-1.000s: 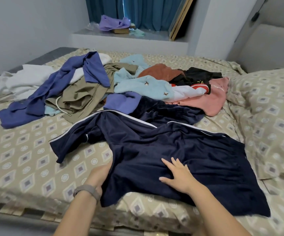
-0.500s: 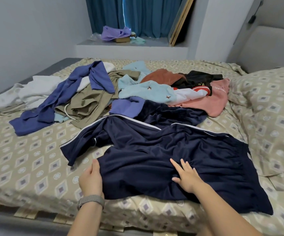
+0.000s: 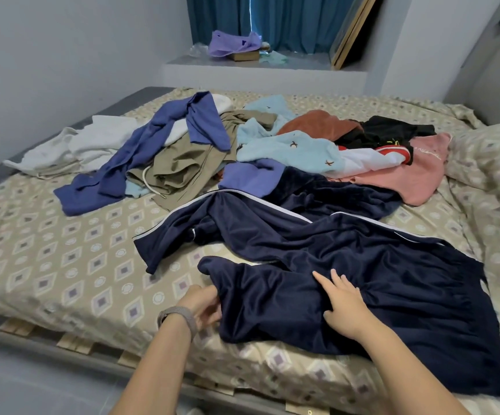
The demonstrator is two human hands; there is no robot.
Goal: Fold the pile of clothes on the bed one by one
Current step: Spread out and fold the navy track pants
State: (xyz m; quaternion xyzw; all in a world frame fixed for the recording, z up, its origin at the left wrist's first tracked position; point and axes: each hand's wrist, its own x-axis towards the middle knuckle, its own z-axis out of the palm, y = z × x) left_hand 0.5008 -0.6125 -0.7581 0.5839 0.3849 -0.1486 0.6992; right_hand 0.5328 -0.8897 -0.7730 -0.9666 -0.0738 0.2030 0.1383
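Two hands on the navy velvety trousers (image 3: 362,265): left hand (image 3: 202,307) grips the hem, right hand (image 3: 343,307) presses flat, fingers straight. Smooth before folding.

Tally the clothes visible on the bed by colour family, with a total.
Blues: 4: navy garment, periwinkle garment, periwinkle piece, light blue garment
Browns: 2: olive, rust
White: 2
Black: 1
Pink: 1
Total: 10
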